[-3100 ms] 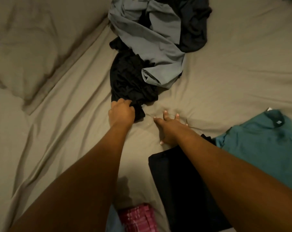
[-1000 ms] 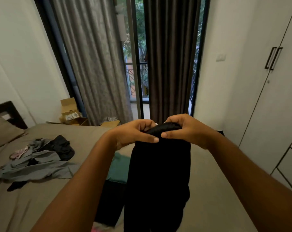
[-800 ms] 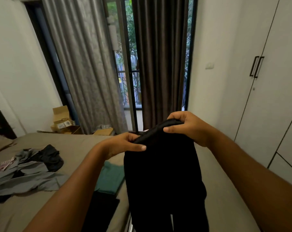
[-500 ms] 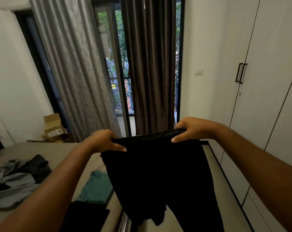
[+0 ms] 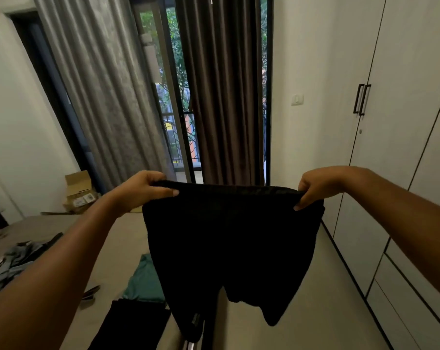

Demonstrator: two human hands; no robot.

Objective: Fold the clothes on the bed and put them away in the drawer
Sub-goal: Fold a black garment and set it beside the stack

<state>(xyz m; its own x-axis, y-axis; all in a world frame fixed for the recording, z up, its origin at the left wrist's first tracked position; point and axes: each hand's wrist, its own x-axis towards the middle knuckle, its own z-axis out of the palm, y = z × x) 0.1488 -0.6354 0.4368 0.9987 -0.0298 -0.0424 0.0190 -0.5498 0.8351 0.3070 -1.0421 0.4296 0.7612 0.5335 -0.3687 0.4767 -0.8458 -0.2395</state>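
A pair of black shorts (image 5: 229,238) hangs in the air in front of me, its waistband stretched wide. My left hand (image 5: 144,189) grips the waistband's left end and my right hand (image 5: 317,186) pinches its right end. Below, on the bed (image 5: 112,238), lie a folded teal shirt (image 5: 142,284) and a folded black garment (image 5: 128,327). A heap of grey and dark clothes (image 5: 14,261) sits at the far left of the bed. White drawer fronts (image 5: 400,294) show low on the right under the wardrobe.
A white wardrobe (image 5: 400,109) with black handles fills the right wall. Grey and brown curtains (image 5: 213,97) hang before a glass balcony door. Cardboard boxes (image 5: 78,193) stand beyond the bed. A strip of floor (image 5: 322,311) runs between bed and wardrobe.
I picked the black shorts off the bed pile and lifted them. My hands have moved apart along the waistband, spreading it wide, and my view has turned right toward the wardrobe.
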